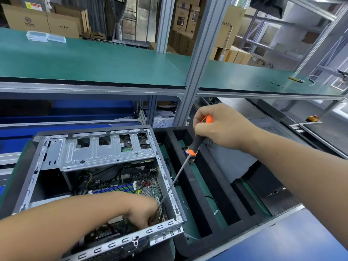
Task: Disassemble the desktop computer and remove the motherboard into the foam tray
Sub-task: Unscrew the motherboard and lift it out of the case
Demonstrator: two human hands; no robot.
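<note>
Inside the open computer case (105, 178), left hand (143, 211) curled at the screwdriver (180, 166) tip, grip unclear, right hand (220, 127) gripping its orange handle, motherboard (130, 185) beneath.

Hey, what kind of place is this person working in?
Probably an electronics repair or teardown workshop: a green-matted workbench shelf on a metal frame, stacked cardboard boxes behind it, and an opened computer case on the bench.

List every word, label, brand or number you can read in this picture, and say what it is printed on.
None can be read for certain.
Cardboard boxes: a round logo with small print, too blurred.
Yellow and red sticker above them: too small.
Stacked boxes behind the post: printed pictures, no readable text.
Motherboard in the computer case: markings too small.
Screwdriver: no lettering shows.
</note>
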